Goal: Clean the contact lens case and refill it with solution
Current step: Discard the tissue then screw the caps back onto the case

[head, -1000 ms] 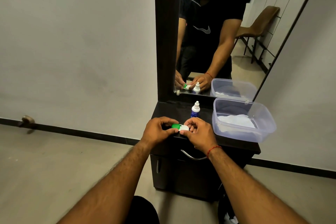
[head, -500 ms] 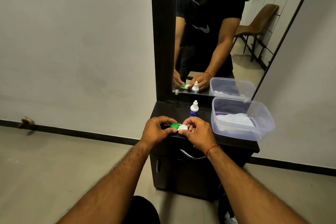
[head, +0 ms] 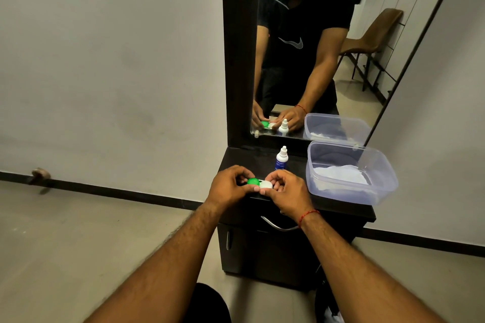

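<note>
Contact lens case [head: 259,183] being held just above the front edge of the desk [head: 341,211], between both hands. Left hand [head: 227,186] pinching the green cap [head: 253,181]; right hand [head: 284,191] pinching the white cap [head: 267,184]. Judged step: unscrewing caps before cleaning. Advising bracing one side firmly while turning the other, keeping the case level and over the desk. Solution bottle [head: 281,158] standing upright behind, capped; clear plastic container [head: 380,191] with white cloth sitting further right, within reach.

A clear plastic tub [head: 378,165] holding white cloth [head: 338,174] sits beside the mirror [head: 367,65].
</note>
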